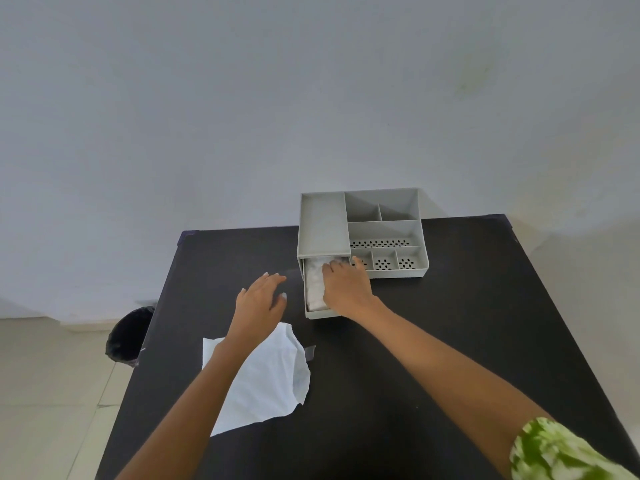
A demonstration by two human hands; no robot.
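Drawer [320, 314] open, right hand [346, 289] on tissues [314, 285]

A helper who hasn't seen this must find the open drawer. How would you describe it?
On the black table stands a grey organizer near the far edge. The drawer slides out from under its flat-topped left side, right hand resting on white sheets inside. Unlike the open-top compartments beside it, it pulls out.

A plain pale wall [242, 98] is filling the upper half of the frame under soft, even light, a black surface [450, 341] is stretching across the lower middle, and beige floor tiles [52, 393] with a dark bin [130, 336] are showing at lower left.
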